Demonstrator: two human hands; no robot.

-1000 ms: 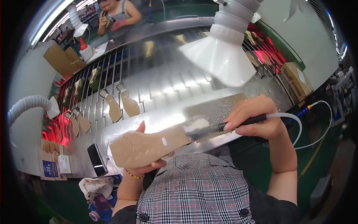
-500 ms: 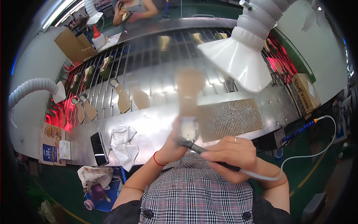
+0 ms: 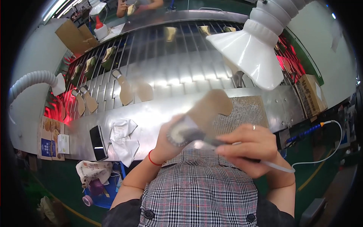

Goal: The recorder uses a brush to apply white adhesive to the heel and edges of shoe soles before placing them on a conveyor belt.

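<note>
My left hand (image 3: 163,139) is closed round the heel end of a tan shoe sole (image 3: 212,107), blurred by motion, its toe slanting up to the right. In my right hand (image 3: 251,145) is a dark-handled glue brush (image 3: 211,140) with a pale hose (image 3: 279,166) running from its rear. The brush's front end lies over the pale heel area of the sole; blur hides whether the bristles touch. Beyond the sole lies a ribbed brown cardboard pad (image 3: 250,109) on the metal bench (image 3: 151,123).
Several soles (image 3: 125,90) and green shoe uppers (image 3: 109,58) lie on the slatted conveyor (image 3: 166,70). A white extractor hood (image 3: 249,53) hangs at right, another (image 3: 57,84) at left. A phone (image 3: 98,143) and white cloth (image 3: 123,140) lie at left. Across the conveyor, a person (image 3: 153,4) holds a shoe.
The sole has swung from nearly upright to a rightward slant, closer to me. My right hand has shifted right and slightly up with the brush, which now crosses the sole's heel end.
</note>
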